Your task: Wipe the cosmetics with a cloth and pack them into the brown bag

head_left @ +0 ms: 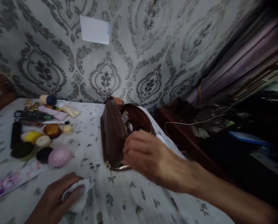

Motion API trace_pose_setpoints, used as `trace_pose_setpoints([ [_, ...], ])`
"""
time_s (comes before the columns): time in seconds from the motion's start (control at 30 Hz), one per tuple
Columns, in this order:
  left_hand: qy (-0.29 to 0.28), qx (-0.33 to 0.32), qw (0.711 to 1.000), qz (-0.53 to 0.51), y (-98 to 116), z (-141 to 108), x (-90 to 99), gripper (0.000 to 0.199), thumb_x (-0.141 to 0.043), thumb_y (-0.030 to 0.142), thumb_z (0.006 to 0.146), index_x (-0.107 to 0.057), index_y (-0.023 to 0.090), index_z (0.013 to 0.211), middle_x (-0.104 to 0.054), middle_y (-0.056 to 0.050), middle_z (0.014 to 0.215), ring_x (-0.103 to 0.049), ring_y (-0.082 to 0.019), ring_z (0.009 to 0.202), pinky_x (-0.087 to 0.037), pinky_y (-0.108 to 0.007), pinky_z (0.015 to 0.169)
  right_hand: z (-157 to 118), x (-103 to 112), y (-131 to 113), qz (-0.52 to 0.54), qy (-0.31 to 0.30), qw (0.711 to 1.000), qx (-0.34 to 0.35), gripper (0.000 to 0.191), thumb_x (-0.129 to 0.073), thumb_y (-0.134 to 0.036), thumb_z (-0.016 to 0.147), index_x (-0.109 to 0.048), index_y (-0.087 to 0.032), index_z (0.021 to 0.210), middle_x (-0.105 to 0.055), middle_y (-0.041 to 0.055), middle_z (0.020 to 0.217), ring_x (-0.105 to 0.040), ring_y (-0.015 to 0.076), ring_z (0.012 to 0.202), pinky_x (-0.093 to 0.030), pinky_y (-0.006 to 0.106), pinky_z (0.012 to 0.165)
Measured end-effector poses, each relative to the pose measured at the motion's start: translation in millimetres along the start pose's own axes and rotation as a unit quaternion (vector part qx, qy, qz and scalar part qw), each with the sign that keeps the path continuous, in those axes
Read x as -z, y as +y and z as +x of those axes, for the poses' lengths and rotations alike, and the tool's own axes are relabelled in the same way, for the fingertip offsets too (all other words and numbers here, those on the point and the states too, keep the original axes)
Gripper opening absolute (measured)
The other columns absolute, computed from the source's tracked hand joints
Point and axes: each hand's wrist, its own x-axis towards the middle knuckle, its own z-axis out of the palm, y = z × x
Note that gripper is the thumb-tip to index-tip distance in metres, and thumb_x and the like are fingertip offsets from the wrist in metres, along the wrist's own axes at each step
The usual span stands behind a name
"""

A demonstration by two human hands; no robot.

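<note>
The brown bag [114, 133] stands unzipped on the cloth-covered counter [129, 202], near the patterned wall [150, 84], its mouth facing right; we see a glittery item [125, 117] inside. Our right hand [148, 155] is at the mouth, fingers curled; motion blur hides the grip, so we cannot tell whether it holds anything or touches the bag. Our left hand [57, 196] lies before the bag, its grip closed about a crumpled white tissue [86, 189]; whether something is wrapped within, we cannot say. For good handling, we judge it best to hold the mouth wide, keep the fingers clear of the gold zip [123, 168], and steady the bag's body so that it does not tip. To the left, well apart from the bag, lie cosmetics, among them a pink round container [59, 156], a pale yellow tube [70, 111] and a strip with pink and purple print [17, 179]. We can read no brand or label on any of these, nor any writing on the white paper [95, 30] on the wall.
</note>
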Motion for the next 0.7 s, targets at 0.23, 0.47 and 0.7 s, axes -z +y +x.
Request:
trace_pose_setpoints([
  [0.23,0.001,-0.029,0.998,-0.058,18.6,15.5,12.0,0.023,-0.055,0.035,0.089,-0.065,0.019,0.076,-0.065,0.000,0.070,-0.059,-0.015,0.066,-0.046,-0.023,0.062,12.2,-87.2,-56.1,0.186,0.041,0.981,0.024,0.030,-0.051,-0.021,0.096,-0.050,-0.018,0.066,-0.053,-0.0001,0.065,-0.047,0.0131,0.064,-0.038,0.026,0.061],
  [0.47,0.049,-0.051,0.995,-0.066,7.8,20.2,25.2,0.023,-0.054,0.033,0.090,-0.064,0.017,0.076,-0.061,-0.001,0.068,-0.056,-0.015,0.066,-0.042,-0.025,0.064,54.2,-150.1,-76.5,0.474,0.100,0.862,-0.145,0.049,-0.048,-0.041,0.095,-0.031,-0.020,0.055,-0.032,-0.0053,0.053,-0.032,0.0087,0.050,-0.028,0.023,0.051],
  [0.7,0.157,-0.073,0.985,0.006,1.0,29.1,49.9,0.018,-0.051,0.028,0.093,-0.065,0.018,0.087,-0.068,-0.004,0.081,-0.062,-0.018,0.076,-0.047,-0.027,0.073,67.0,-194.9,-92.9,0.556,0.165,0.764,-0.284,0.056,-0.051,-0.060,0.088,-0.038,-0.021,0.049,-0.038,-0.0032,0.047,-0.036,0.0104,0.047,-0.030,0.025,0.050],
])
